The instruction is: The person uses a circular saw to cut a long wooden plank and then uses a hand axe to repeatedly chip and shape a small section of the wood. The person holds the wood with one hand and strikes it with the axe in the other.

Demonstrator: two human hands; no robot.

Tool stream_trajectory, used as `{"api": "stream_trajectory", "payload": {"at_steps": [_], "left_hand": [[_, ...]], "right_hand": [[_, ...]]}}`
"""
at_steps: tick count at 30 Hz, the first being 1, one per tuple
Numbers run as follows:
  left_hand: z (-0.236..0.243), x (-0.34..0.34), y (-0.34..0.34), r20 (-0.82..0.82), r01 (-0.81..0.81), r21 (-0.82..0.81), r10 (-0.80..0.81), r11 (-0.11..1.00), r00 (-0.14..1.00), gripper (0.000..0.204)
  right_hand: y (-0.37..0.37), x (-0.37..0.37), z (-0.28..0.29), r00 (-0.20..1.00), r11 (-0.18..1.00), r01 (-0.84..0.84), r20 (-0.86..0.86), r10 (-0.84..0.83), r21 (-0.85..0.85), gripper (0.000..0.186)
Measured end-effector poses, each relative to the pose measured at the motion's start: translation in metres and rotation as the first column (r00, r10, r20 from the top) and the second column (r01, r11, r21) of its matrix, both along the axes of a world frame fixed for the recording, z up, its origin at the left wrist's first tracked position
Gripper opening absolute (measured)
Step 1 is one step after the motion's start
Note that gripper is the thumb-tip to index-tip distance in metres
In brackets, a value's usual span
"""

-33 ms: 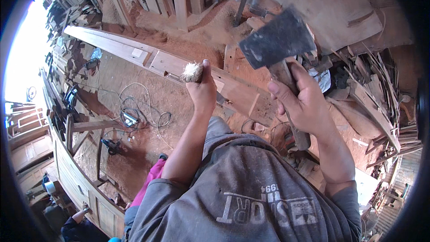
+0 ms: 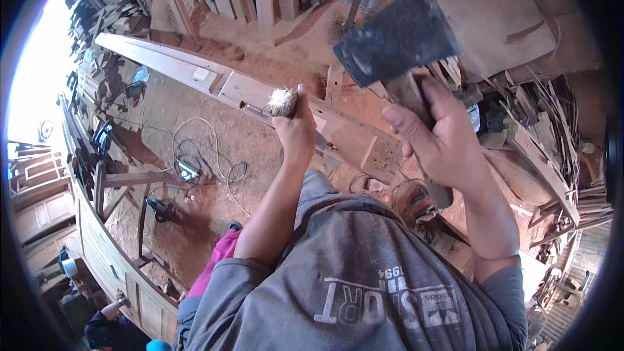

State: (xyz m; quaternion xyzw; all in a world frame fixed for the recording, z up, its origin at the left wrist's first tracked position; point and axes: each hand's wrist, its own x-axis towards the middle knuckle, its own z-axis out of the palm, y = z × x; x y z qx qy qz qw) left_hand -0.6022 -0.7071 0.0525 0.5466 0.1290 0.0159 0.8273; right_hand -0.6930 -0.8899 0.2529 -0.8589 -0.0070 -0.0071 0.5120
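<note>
Head view: hatchet (image 2: 396, 39) gripped in raised right hand (image 2: 442, 136), frayed-topped chisel (image 2: 283, 101) in left hand (image 2: 299, 130).

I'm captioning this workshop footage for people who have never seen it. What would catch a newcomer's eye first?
First the dark hatchet, raised high at upper centre in the right hand. Next, the left hand at centre, gripping a wooden tool with a frayed, mushroomed top against the long pale plank that runs across the red sawdust floor.

dark grey axe head (image 2: 395, 40), reddish sawdust floor (image 2: 195, 149)
</note>
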Motion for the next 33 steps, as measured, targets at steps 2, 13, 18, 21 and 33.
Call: {"api": "stream_trajectory", "payload": {"at_steps": [2, 13, 18, 21, 33], "left_hand": [[-0.010, 0.004, 0.001, -0.007, -0.010, 0.091, 0.011, 0.996, 1.000, 0.031], [0.003, -0.011, -0.010, 0.302, -0.177, 0.346, 0.069, 0.921, 0.951, 0.024], [0.004, -0.016, -0.014, 0.411, -0.348, 0.284, 0.214, 0.893, 0.886, 0.020], [-0.001, -0.028, -0.001, 0.244, -0.271, 0.324, 0.196, 0.906, 0.950, 0.024], [-0.014, -0.031, -0.008, 0.491, -0.377, 0.455, 0.126, 0.806, 0.862, 0.026]], "right_hand": [[0.006, 0.014, 0.021, 0.986, 0.990, -0.072, 0.144, 0.089, -0.120, 0.035], [0.059, 0.077, 0.017, 0.789, 0.861, 0.046, 0.547, 0.279, -0.506, 0.039], [0.046, 0.084, 0.009, 0.898, 0.601, -0.317, -0.029, 0.439, -0.733, 0.047], [0.066, 0.091, 0.096, 0.890, 0.629, -0.200, 0.128, 0.437, -0.752, 0.040], [0.019, 0.084, 0.002, 0.892, 0.452, -0.357, -0.154, 0.426, -0.817, 0.058]]}}
